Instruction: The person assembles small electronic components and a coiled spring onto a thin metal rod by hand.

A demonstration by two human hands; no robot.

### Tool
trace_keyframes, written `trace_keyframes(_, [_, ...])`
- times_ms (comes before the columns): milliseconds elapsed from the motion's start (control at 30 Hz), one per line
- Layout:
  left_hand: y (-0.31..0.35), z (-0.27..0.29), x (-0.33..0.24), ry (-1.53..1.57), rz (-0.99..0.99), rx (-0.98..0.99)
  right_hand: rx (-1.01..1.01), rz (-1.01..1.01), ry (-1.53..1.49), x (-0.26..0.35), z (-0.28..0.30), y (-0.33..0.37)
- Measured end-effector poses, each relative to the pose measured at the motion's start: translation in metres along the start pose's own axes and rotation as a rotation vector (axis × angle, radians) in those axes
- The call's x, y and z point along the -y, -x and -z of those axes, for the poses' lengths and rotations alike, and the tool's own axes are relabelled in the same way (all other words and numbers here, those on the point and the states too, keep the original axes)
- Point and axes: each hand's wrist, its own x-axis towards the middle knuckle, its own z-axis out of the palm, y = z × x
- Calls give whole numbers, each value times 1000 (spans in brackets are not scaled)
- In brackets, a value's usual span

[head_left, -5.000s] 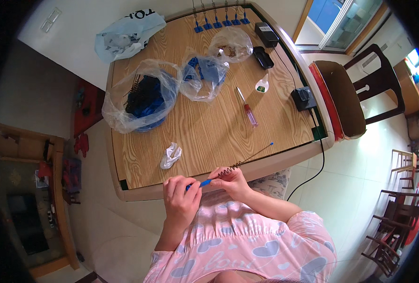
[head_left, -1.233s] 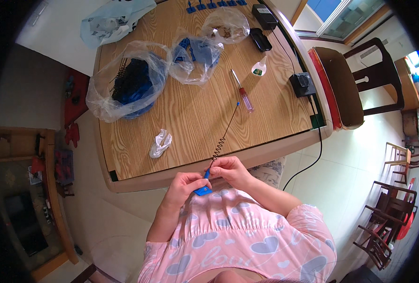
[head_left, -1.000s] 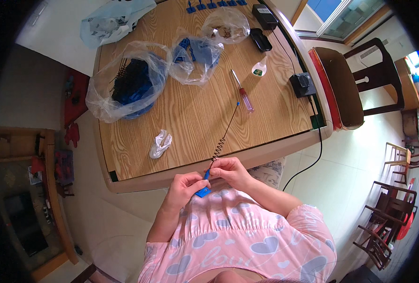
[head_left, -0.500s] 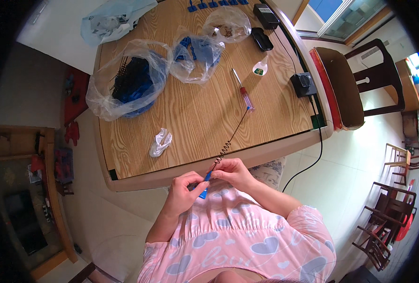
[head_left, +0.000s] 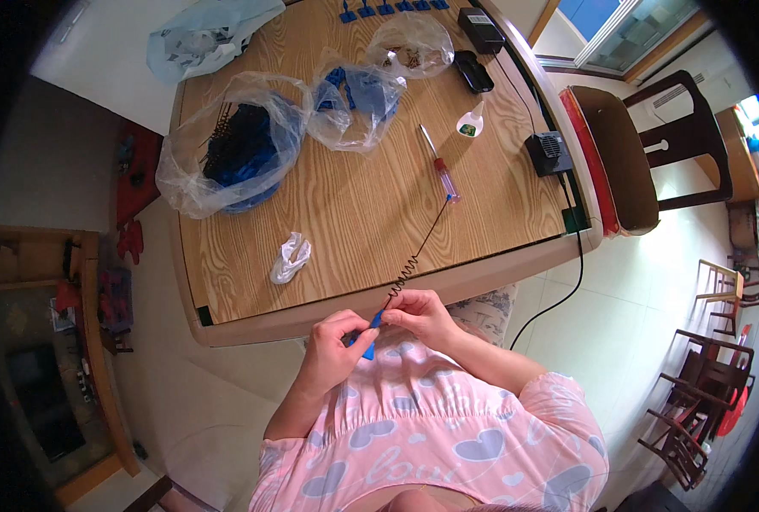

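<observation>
Just off the near table edge, my left hand [head_left: 337,341] pinches a small blue plastic piece [head_left: 368,351] between thumb and fingers. Close against it, my right hand [head_left: 422,317] is closed on the near end of a thin black coiled cord [head_left: 402,278], where the cord meets the blue piece. My fingertips hide the joint itself. From there the cord runs up over the table, first coiled, then straight. A small blue tip ends it beside the clear handle of a screwdriver [head_left: 446,179], which has a red collar.
A clear bag [head_left: 177,175] of black coiled cords stands at left, with a bag of blue parts [head_left: 328,128] and a bag of small brownish pieces [head_left: 431,43] beyond. A crumpled white wad [head_left: 291,258], a small white bottle [head_left: 470,125] and black adapters [head_left: 549,154] lie about.
The blue plastic piece has tilted very slightly between my fingers. Both hands and the cord stay in nearly the same place.
</observation>
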Motion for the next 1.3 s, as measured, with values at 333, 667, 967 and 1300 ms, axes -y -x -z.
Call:
trace_keyframes(333, [0, -3, -1, -123, -76, -44, -7, 21, -1, -3, 2, 1])
trace_keyframes(667, [2, -8, -28, -617, -385, -224, 46, 179, -8, -3, 0, 7])
trace_keyframes(967, [-8, -16, -37, -752, -430, -216, -13, 187, -22, 4, 8, 7])
trace_keyframes(1300, [-19, -18, -38, -752, -431, -161, 1, 199, -27, 11, 16, 4])
